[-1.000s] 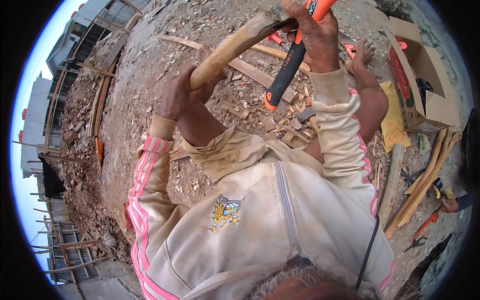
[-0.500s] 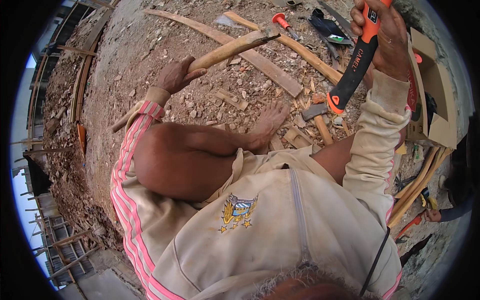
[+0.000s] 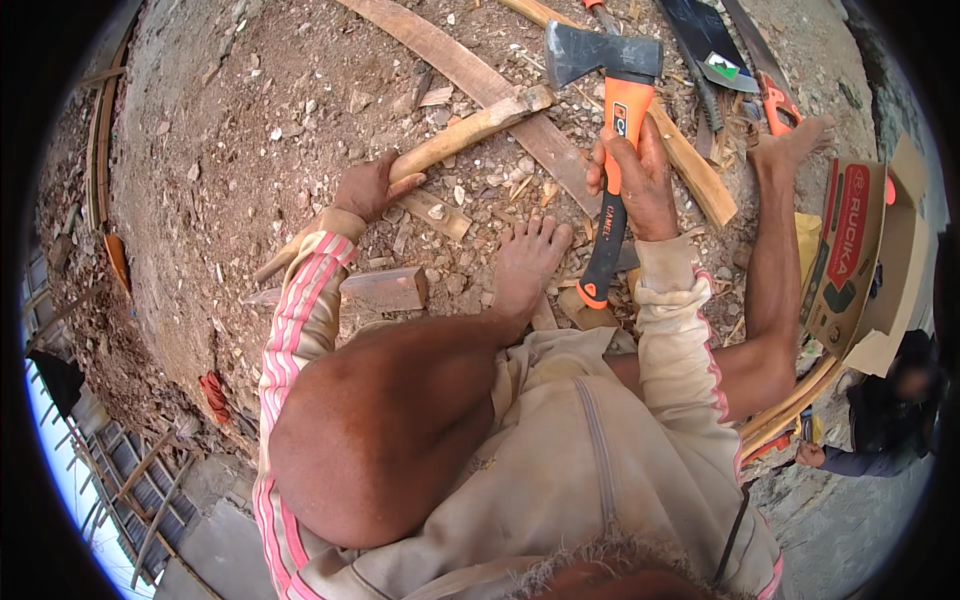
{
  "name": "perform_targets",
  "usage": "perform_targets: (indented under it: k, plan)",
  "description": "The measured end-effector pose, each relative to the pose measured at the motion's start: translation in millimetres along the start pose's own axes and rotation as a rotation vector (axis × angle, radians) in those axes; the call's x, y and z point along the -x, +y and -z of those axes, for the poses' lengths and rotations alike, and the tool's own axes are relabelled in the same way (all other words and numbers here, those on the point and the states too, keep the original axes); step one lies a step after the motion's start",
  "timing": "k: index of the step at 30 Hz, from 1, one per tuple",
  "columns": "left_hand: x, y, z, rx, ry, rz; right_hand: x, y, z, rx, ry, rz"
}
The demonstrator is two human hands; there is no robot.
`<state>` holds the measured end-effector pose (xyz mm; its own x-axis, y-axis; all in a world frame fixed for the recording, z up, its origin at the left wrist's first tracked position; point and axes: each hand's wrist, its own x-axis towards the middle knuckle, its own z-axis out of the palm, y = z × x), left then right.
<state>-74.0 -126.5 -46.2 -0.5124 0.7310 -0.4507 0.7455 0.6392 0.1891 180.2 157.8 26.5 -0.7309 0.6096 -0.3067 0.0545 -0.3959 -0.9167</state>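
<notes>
Right hand [image 3: 645, 180] wrapped firmly round the hatchet [image 3: 608, 225], fingers closed on the handle, steel head [image 3: 608, 58] up top and its edge facing left! Over to the left hand [image 3: 372, 188]: it's curled round a pale length of wood [image 3: 470, 132], thumb lying along it, the rough end pointing away from the body. There's a gap in view between edge and wood, so this looks like the moment around a chopping stroke, hatchet poised and wood braced. Raised or settling? A single view can't say. Any stroke from here would call for a steady left grip, a square aim at that far end, and care for the bare foot [image 3: 530, 262] just below.

Outward we go! The wood crosses above a long reddish board [image 3: 455, 55]; whether they touch, I can't tell. Near the left sleeve lies a squared block [image 3: 380, 290]; right of the hatchet, a yellowish timber [image 3: 695, 170], and past it a saw with an orange handle [image 3: 778, 108]. All this sits on open ground [image 3: 300, 110], brown, gritty, strewn with chips and stones. Far right, an open cardboard box [image 3: 845, 245], and behind it a co-worker in dark clothes [image 3: 885, 425]. Lower left, a framework of poles [image 3: 150, 500] bends along the rim.
</notes>
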Motion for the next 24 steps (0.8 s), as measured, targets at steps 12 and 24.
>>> perform_targets:
  k: [12, 24]
  plan:
    - [0.7, 3.3, -9.7, -0.061, 0.068, 0.042, -21.8, -14.1, -0.3, -0.030, 0.032, 0.107]
    - [4.4, 9.6, -10.5, -0.077, 0.047, 0.083, -23.9, 3.7, -2.9, 0.111, 0.015, 0.051]
